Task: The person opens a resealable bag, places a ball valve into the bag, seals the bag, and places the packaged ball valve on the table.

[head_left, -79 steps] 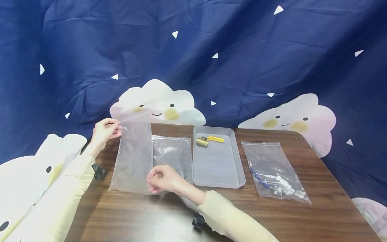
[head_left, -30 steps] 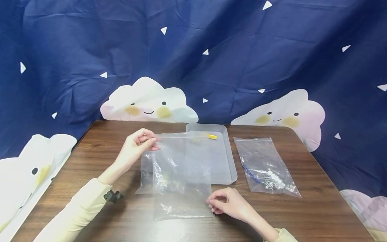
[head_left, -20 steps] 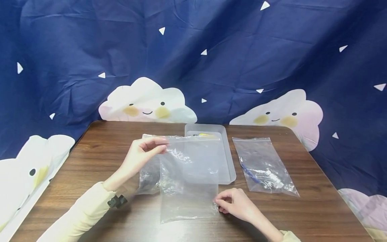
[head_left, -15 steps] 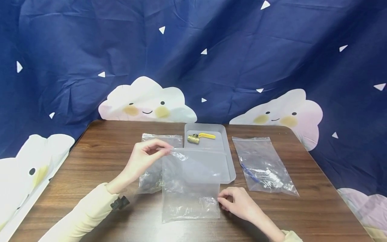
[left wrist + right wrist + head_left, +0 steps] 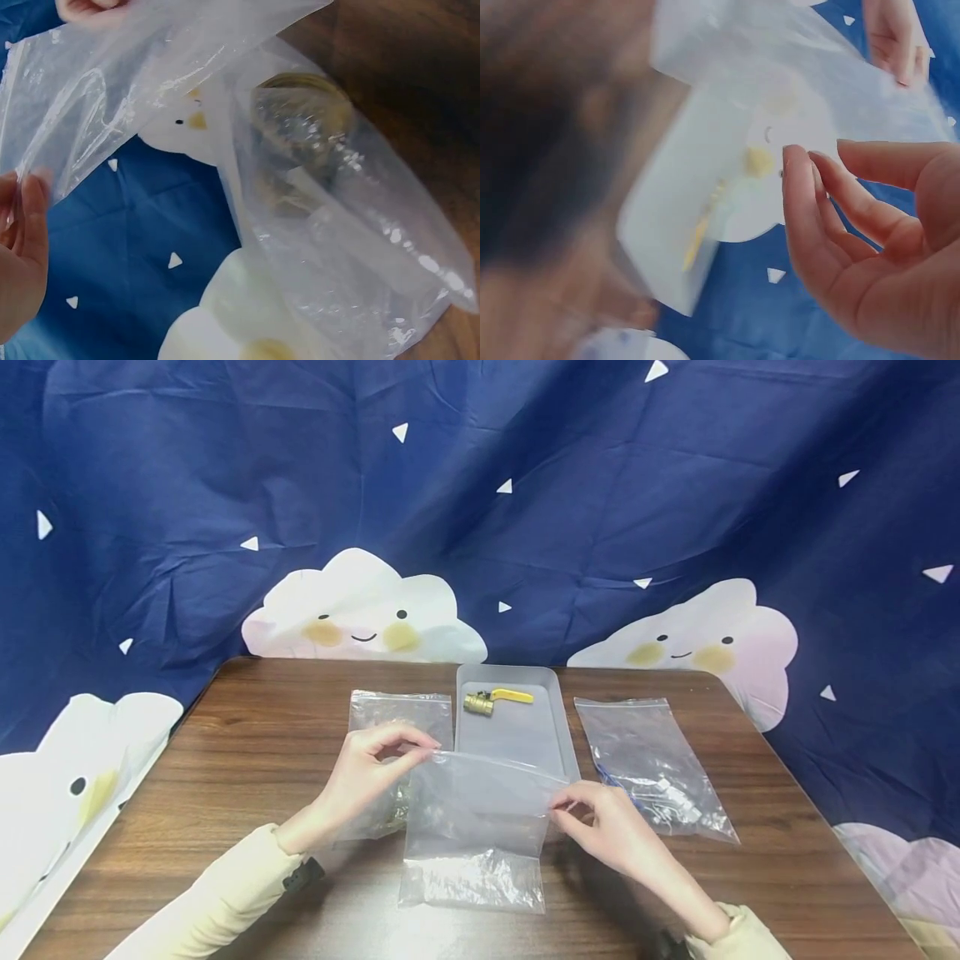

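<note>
My left hand (image 5: 375, 772) pinches the zip edge of a clear zip bag (image 5: 480, 860) near its left corner. Nothing shows inside this bag; its upper part is raised and its crinkled lower end lies close over the table. At the bag's right edge is my right hand (image 5: 611, 827), fingertips right at the film. In the right wrist view a gap shows between the thumb and fingers of the right hand (image 5: 870, 232). Partly behind the left hand lies a second zip bag (image 5: 401, 706), with a brass-coloured round thing (image 5: 300, 112) showing through the film in the left wrist view.
Behind the raised bag stands a translucent plastic tray (image 5: 566, 718) holding a brass ball valve (image 5: 480, 704) with a yellow lever. To the right, a third zip bag (image 5: 637, 727) contains a blue strip and several white and metal pieces. All stand on a brown wooden table (image 5: 262, 710).
The bag has come from the left to the middle, and its zip edge has tipped down, uncovering the valve. My right hand has risen along the bag's right edge towards the upper corner.
</note>
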The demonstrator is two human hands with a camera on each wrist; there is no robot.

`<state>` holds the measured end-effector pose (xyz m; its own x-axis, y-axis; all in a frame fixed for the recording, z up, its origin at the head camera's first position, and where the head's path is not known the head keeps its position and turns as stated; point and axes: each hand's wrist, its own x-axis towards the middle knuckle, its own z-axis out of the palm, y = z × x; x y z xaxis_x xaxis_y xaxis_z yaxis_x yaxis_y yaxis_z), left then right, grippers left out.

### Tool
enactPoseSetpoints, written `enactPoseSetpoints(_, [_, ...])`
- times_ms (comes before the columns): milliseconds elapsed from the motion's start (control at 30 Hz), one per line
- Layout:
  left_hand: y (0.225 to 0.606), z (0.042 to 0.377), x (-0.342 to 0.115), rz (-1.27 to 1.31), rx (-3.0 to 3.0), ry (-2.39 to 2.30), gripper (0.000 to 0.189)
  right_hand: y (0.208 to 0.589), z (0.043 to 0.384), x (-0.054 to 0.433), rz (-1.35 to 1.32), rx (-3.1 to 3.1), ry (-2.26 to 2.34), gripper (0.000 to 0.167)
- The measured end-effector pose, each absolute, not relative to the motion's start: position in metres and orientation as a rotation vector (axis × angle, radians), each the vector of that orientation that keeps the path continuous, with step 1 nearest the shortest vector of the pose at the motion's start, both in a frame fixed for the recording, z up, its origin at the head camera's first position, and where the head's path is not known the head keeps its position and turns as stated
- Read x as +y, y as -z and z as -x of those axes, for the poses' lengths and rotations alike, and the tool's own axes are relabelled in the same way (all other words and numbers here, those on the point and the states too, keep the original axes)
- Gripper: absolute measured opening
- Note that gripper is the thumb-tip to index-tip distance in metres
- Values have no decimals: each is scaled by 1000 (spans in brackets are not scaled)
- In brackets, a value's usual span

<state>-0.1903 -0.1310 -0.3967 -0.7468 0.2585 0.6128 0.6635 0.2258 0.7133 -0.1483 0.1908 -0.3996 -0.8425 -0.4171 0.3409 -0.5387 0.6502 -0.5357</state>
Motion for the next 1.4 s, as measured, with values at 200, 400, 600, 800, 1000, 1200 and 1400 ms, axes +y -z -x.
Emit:
enactPoseSetpoints(200, [404,189,-129,890,-2131,1440,12,374,151,182,-783,-2562,-905,14])
enactPoseSetpoints(400, [409,188,-129,912,-2125,1370,15,358,154,170,-819,-2502,-945,16])
enactPoseSetpoints(600, [407,189,-128,904,-2133,1155,18,356,158,164,-846,-2426,-927,19])
enactPoseSetpoints(800, [401,190,-122,955,-2089,968,21,358,160,162,-848,-2387,-928,20])
enactPoseSetpoints(1000, [397,193,-111,1075,-1987,877,20,358,159,158,-923,-2437,-931,13])
enactPoseSetpoints(1200, [394,191,-107,1064,-1966,869,13,352,161,158,-967,-2509,-987,9])
enactPoseSetpoints(1400, [392,189,-106,1054,-1990,857,5,348,162,157,-1017,-2564,-978,8])
